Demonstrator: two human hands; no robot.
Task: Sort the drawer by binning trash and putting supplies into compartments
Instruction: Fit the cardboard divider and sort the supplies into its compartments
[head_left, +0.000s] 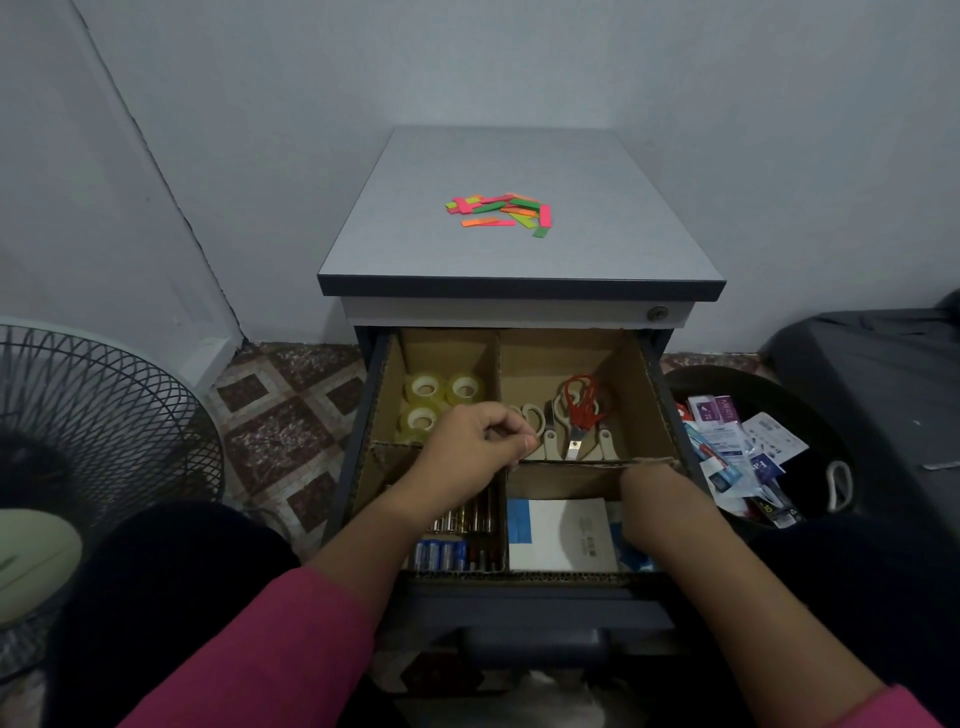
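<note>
Cardboard divider (597, 461) under left hand (475, 441), grip curled over its edge; right hand (647, 480) behind it, grip unclear.

We note the drawer (519, 577) open from above; cardboard dividers (501, 395) wall off its four compartments. Scissors (576, 415) crowd the rear right one. Cabinet surface (519, 249) overhangs the rear edge, with sticky flags (501, 213) mid-top.

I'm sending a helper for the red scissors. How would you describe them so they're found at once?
Look in the open grey cabinet drawer lined with cardboard dividers, back right compartment. Several scissors lie there side by side; the red-handled scissors lie on top, the only red pair among beige-handled scissors.
</note>
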